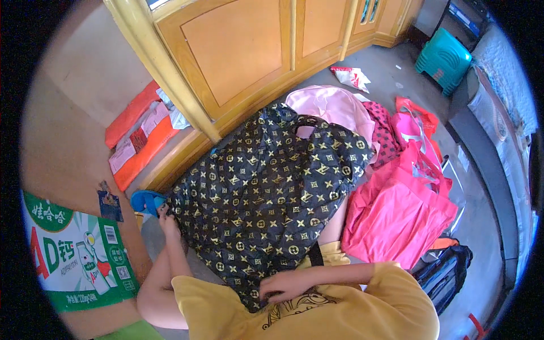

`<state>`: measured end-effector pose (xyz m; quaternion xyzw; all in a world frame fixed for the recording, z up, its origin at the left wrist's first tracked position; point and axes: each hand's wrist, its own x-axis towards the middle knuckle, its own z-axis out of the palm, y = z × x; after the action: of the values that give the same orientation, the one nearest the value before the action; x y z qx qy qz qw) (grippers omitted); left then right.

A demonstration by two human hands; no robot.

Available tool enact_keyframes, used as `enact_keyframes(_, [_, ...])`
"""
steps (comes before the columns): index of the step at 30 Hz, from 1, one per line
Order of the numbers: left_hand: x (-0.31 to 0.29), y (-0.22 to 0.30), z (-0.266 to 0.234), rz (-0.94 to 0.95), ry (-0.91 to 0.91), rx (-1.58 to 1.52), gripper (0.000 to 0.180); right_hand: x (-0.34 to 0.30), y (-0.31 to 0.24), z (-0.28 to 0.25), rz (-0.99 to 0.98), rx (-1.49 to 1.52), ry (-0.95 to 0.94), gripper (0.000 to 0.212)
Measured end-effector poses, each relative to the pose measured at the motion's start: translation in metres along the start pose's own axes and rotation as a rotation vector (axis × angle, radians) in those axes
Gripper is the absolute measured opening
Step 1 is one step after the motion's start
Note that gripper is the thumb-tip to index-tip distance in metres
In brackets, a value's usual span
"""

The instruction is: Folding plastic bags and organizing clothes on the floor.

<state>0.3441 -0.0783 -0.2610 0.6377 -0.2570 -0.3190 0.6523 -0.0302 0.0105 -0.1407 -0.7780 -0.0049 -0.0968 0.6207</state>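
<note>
Spread over my lap and legs is a large black bag (255,181) of thin, creased fabric with a gold pattern. Pink shows through a small opening at its far side. My left hand (166,220) is closed on the bag's left corner, beside a blue slipper (146,202). Close to my yellow shirt, my right hand (285,285) has its fingers curled over the bag's near corner and appears to grip it. A bright pink bag (402,209) lies crumpled to the right, and a pale pink bag (331,107) lies partly under the black one.
Wooden cabinet doors (235,56) run along the far side. Orange packets (148,139) lie at the left, above a green and white printed carton (82,255). A teal plastic stool (443,59) stands far right by a bed (498,113). A dark folded bag (447,272) lies near right.
</note>
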Motion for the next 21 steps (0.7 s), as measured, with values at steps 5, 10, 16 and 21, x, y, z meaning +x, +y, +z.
enact_keyframes(5, [-0.027,0.029,0.028,0.437,0.071,1.133,0.044,-0.063,-0.015,-0.094,0.558,-1.028,1.083,0.04])
enact_keyframes(10, [-0.079,0.084,0.129,0.771,-0.296,1.653,0.042,-0.162,0.03,-0.154,0.752,-0.493,1.992,0.066])
enact_keyframes(16, [-0.169,0.083,0.214,0.778,-0.948,1.219,0.049,-0.119,0.04,-0.14,0.13,0.463,1.903,0.027])
enact_keyframes(21, [-0.226,0.071,0.225,0.683,-1.298,1.041,0.066,-0.091,0.022,-0.147,0.156,-0.05,1.938,0.021])
